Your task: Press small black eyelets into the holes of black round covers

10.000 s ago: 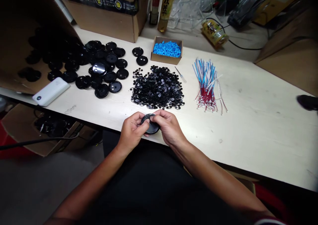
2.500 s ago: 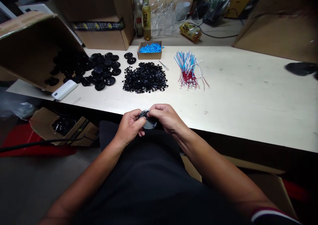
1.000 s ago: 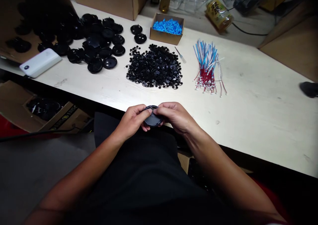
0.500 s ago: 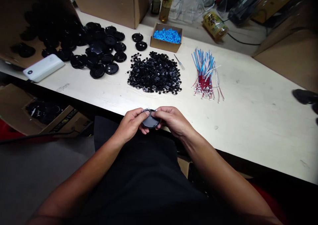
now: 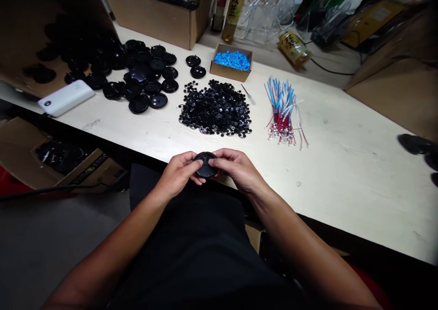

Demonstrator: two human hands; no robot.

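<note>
Black round plastic cover point(image 5: 205, 168), held just below the centre of the frame, at the near edge of the table point(image 5: 335, 178). It lies directly between the left hand point(image 5: 180, 172) and the right hand point(image 5: 237, 169), neither noticeably nearer. Being round, it presents no long axis; its recessed face is turned up towards the camera. Grip: both hands are closed on the rim from opposite sides, thumbs resting on the upper face, fingers curled beneath. Whether a small part sits under the thumbs cannot be determined at this scale.

Straight above the cover in the frame, well within the table edge, lies a heap of small black discs point(image 5: 217, 109), apart from both hands. Right of it are a thin pointed tool point(image 5: 248, 95) and a bundle of red, blue and white wires point(image 5: 282, 111); above it, a cardboard tray point(image 5: 230, 73) of blue pieces point(image 5: 234, 60).

Surface: pale, flat, with scuff marks. Further black covers point(image 5: 150, 75) and a white power bank point(image 5: 66, 98) occupy the upper left; a taped carton point(image 5: 160, 18) stands behind.
</note>
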